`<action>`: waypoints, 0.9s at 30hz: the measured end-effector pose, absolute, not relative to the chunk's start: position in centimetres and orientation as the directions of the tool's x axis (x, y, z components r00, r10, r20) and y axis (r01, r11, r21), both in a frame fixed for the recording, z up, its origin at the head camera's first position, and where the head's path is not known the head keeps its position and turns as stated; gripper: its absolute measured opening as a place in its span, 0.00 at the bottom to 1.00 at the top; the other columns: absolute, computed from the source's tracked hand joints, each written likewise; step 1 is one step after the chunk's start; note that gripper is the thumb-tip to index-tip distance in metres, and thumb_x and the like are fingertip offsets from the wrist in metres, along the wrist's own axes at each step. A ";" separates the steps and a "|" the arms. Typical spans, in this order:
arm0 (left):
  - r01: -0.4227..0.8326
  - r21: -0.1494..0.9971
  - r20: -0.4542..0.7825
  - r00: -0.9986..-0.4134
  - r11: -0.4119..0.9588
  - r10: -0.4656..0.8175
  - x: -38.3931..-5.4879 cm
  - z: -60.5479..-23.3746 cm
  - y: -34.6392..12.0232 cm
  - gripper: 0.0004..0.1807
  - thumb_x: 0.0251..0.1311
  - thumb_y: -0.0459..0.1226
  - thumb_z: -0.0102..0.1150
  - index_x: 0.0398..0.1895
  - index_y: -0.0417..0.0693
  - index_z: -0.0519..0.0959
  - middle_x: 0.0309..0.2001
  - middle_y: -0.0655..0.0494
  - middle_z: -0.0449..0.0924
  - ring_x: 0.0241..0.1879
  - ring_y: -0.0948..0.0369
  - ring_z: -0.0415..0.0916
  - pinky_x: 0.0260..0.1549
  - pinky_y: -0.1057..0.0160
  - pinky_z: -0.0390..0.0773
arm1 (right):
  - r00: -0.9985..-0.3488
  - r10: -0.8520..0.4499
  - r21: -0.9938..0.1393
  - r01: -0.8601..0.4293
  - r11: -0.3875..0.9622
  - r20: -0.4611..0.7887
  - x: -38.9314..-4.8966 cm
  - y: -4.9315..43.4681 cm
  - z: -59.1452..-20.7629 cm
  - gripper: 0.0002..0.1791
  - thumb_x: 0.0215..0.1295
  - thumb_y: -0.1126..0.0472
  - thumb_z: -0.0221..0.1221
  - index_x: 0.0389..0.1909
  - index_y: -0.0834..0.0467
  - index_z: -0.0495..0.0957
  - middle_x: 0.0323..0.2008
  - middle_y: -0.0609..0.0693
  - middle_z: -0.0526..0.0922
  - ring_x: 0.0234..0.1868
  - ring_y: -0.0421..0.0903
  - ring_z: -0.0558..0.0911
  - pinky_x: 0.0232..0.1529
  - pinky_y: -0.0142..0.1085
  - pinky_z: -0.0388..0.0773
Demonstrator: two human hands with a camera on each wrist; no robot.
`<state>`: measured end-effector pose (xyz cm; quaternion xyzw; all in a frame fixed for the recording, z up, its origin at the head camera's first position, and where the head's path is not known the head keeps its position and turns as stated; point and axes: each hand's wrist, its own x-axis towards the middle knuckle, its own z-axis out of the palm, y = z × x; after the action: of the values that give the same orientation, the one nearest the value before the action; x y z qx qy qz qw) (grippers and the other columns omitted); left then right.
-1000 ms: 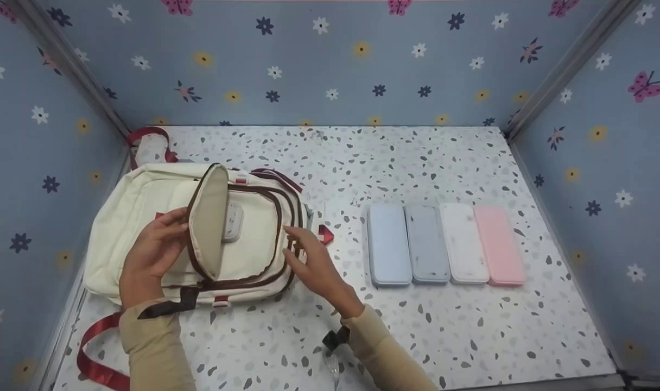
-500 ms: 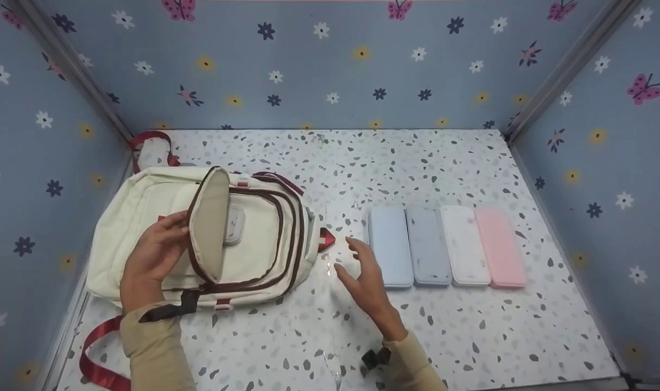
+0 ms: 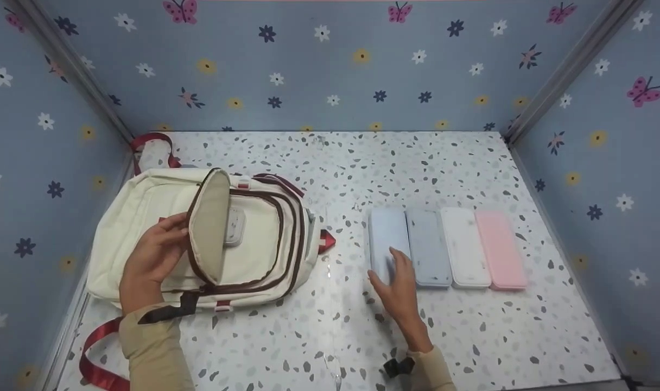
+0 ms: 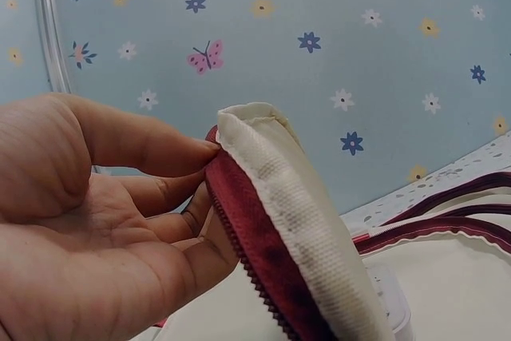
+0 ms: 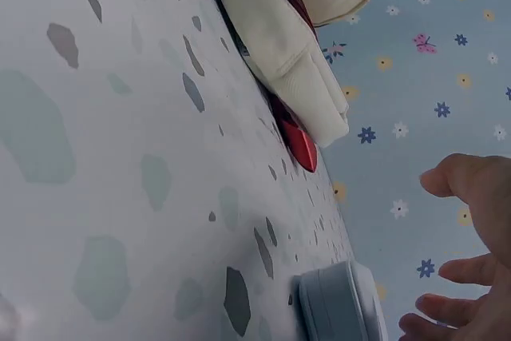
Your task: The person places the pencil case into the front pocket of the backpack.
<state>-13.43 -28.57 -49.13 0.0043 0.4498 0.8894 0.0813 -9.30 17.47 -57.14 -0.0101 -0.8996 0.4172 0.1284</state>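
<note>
A cream backpack [image 3: 129, 233] lies on the left of the table, its front pocket unzipped. My left hand [image 3: 153, 250] pinches the edge of the raised pocket flap [image 4: 291, 205] between thumb and fingers, by the dark red zipper [image 4: 243, 213]. Inside the pocket a greyish-white case [image 3: 234, 227] partly shows behind the flap. My right hand [image 3: 399, 288] hovers over the near end of a light blue case [image 3: 388, 231], thumb and fingers spread, holding nothing. In the right wrist view that case's end [image 5: 339, 301] stands below the spread fingers.
To the right of the light blue case, a grey-blue case [image 3: 429, 247], a white case [image 3: 465, 247] and a pink case [image 3: 501, 250] lie side by side. Red straps [image 3: 99, 361] trail from the backpack. Flowered panels [image 3: 330, 65] wall the table's back and sides.
My right hand has moved from the backpack's open pocket rightward to the light blue case. The left hand keeps its pinch on the flap in the same place.
</note>
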 end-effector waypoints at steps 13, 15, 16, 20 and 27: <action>-0.140 0.795 -0.058 -0.986 -0.591 0.155 -13.5 -49.1 -28.7 0.20 0.67 0.19 0.32 0.47 0.39 0.76 0.45 0.51 0.78 0.44 0.60 0.77 0.44 0.66 0.76 | -0.973 0.229 -0.720 0.130 0.682 0.041 -9.2 18.4 -56.9 0.40 0.56 0.56 0.66 0.67 0.64 0.61 0.64 0.66 0.62 0.66 0.64 0.63 0.67 0.55 0.59; -0.143 0.793 -0.060 -0.986 -0.592 0.157 -13.5 -49.0 -28.6 0.20 0.67 0.19 0.32 0.47 0.39 0.76 0.45 0.51 0.78 0.44 0.60 0.77 0.44 0.66 0.76 | -0.974 0.224 -0.710 0.144 0.690 0.020 -9.2 18.4 -56.9 0.40 0.56 0.56 0.65 0.67 0.64 0.60 0.65 0.67 0.61 0.66 0.64 0.62 0.67 0.55 0.59; -0.145 0.796 -0.064 -0.986 -0.588 0.155 -13.6 -49.0 -28.6 0.20 0.67 0.19 0.32 0.47 0.40 0.76 0.45 0.52 0.77 0.44 0.60 0.77 0.44 0.66 0.76 | -0.975 0.224 -0.704 0.156 0.693 0.004 -9.2 18.4 -56.8 0.41 0.56 0.56 0.65 0.68 0.64 0.59 0.65 0.67 0.60 0.67 0.64 0.61 0.67 0.55 0.58; -0.147 0.794 -0.069 -0.986 -0.590 0.154 -13.7 -49.0 -28.5 0.20 0.67 0.19 0.33 0.47 0.39 0.76 0.46 0.51 0.76 0.44 0.60 0.76 0.45 0.66 0.75 | -0.972 0.230 -0.648 0.211 0.732 -0.057 -9.0 18.0 -56.5 0.45 0.55 0.55 0.66 0.70 0.63 0.56 0.67 0.67 0.57 0.69 0.64 0.58 0.68 0.56 0.57; -0.151 0.793 -0.072 -0.985 -0.590 0.156 -13.6 -49.0 -28.6 0.20 0.67 0.19 0.32 0.47 0.39 0.76 0.45 0.51 0.77 0.44 0.60 0.77 0.44 0.66 0.76 | -0.964 0.237 -0.505 0.264 0.822 -0.120 -8.6 17.0 -56.1 0.52 0.52 0.50 0.68 0.72 0.64 0.50 0.66 0.71 0.58 0.67 0.66 0.60 0.67 0.56 0.59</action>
<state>-13.61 -28.56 -49.05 0.0025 0.4443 0.8917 0.0860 -8.60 17.05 -56.06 -0.1313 -0.9541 0.2680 -0.0259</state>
